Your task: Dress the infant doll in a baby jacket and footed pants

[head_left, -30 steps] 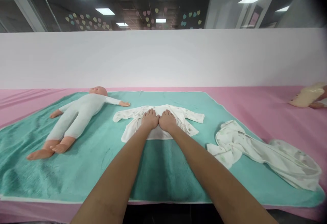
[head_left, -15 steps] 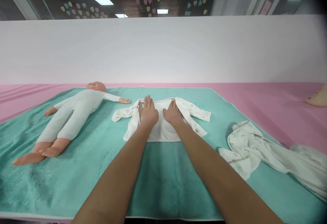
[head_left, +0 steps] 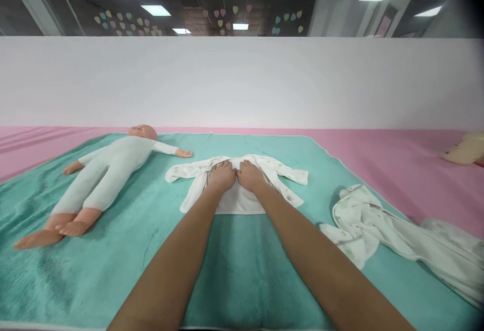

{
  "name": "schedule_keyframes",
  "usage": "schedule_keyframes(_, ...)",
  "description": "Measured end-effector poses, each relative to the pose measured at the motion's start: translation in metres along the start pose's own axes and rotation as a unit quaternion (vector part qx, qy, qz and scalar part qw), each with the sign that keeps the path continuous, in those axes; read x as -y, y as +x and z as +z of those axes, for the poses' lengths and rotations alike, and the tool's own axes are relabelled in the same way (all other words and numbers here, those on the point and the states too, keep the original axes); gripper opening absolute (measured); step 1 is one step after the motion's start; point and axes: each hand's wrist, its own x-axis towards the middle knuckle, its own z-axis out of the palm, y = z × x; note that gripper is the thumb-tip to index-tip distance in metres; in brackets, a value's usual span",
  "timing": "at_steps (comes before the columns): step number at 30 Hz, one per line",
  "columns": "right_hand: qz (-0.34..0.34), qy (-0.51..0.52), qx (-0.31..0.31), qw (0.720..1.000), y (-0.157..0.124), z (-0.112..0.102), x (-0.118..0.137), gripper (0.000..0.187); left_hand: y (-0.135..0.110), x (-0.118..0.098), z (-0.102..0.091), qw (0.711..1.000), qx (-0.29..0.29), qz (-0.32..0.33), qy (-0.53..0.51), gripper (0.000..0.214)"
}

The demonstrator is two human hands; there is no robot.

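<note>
A small white baby shirt [head_left: 239,205] with a printed pattern lies spread open on the teal blanket [head_left: 234,270], its sleeves stretched out to both sides. My left hand [head_left: 222,176] is on the shirt near the neckline, fingers bent and closed on the cloth. Close beside it, thumb side almost touching, my right hand [head_left: 250,176] is closed on the same part of the shirt. The fingertips of both hands are mostly hidden. To the left, a baby doll [head_left: 117,164] in a pale one-piece suit lies on its back.
A crumpled white patterned baby garment [head_left: 363,220] lies at the right, reaching over the blanket's edge. Under the blanket is a pink surface [head_left: 385,154]. A low white wall [head_left: 242,81] stands behind, and a beige object [head_left: 465,148] is at the far right.
Both hands have come closer together along the neckline, and their fingers have gone from stretched out flat to bent in. The camera view has tilted up slightly.
</note>
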Motion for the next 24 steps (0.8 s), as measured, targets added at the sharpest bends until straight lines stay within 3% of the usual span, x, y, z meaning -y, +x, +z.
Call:
schedule_keyframes(3, -0.003, 0.003, 0.019, 1.0, 0.006, 0.003, -0.002, 0.061, 0.003, 0.006, -0.002, 0.996, 0.032, -0.081, -0.012, 0.056)
schedule_keyframes(6, 0.008, 0.016, 0.048, 0.999, 0.014, 0.004, -0.009, 0.073, 0.004, 0.013, -0.003, 0.992, 0.043, -0.114, -0.024, 0.062)
schedule_keyframes(14, 0.047, 0.035, 0.054, 0.997, 0.021, 0.01, -0.016, 0.08, 0.01, 0.021, 0.0, 0.99, 0.038, -0.131, -0.022, 0.063)
schedule_keyframes(24, 0.01, 0.002, 0.047, 0.999, 0.005, 0.007, -0.008, 0.072, 0.005, 0.015, -0.003, 0.99, 0.056, -0.126, -0.015, 0.062)
